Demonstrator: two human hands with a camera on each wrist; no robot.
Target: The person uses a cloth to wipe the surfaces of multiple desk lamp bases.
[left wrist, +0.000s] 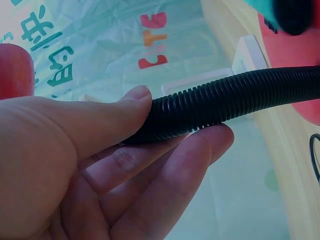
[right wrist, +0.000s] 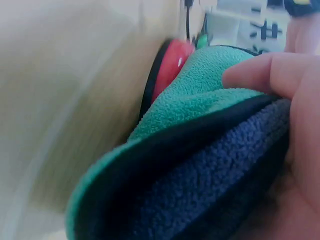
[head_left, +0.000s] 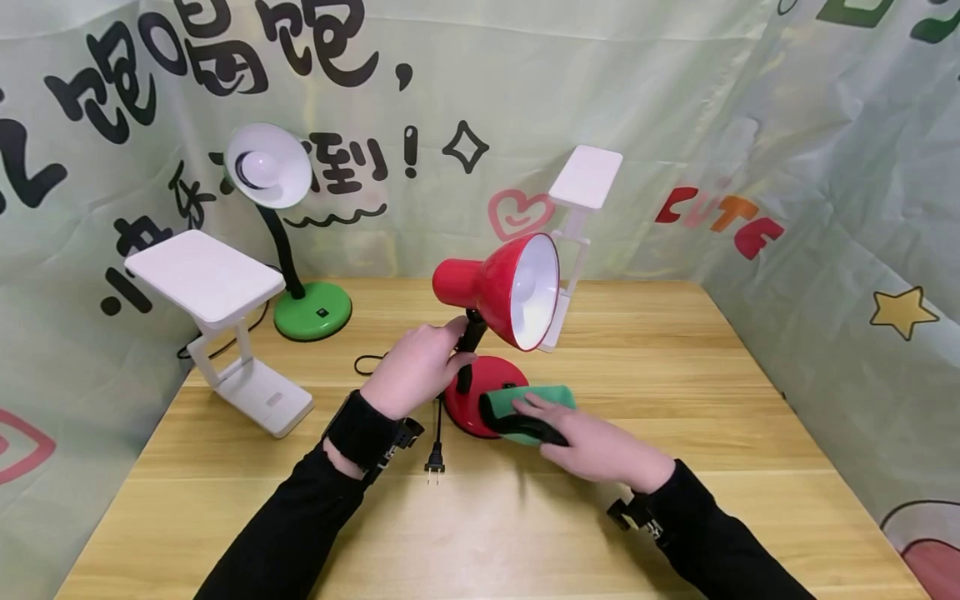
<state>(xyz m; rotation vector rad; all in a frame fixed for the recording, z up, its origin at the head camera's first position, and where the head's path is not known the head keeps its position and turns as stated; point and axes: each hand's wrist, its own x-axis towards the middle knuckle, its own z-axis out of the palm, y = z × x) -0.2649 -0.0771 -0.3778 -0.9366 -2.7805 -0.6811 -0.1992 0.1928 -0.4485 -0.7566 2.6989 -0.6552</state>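
A red desk lamp [head_left: 497,287] stands mid-table, its shade facing right. My left hand [head_left: 416,368] holds its black ribbed gooseneck [left wrist: 215,97] just under the shade, thumb on one side and fingers on the other. Over the right part of the round red base [head_left: 463,410] lies a folded green cloth [head_left: 557,395] with a black edge. My right hand [head_left: 592,444] grips this cloth against the base. In the right wrist view the cloth bulges out of the hand, showing a dark blue-grey layer inside. The hand covers part of the base.
A white folding lamp [head_left: 206,275] and a green-based lamp [head_left: 313,310] stand at the left. Another white lamp [head_left: 587,177] is behind the red shade. A black plug [head_left: 434,458] lies in front of the red base. Printed fabric [head_left: 420,50] hangs behind the table.
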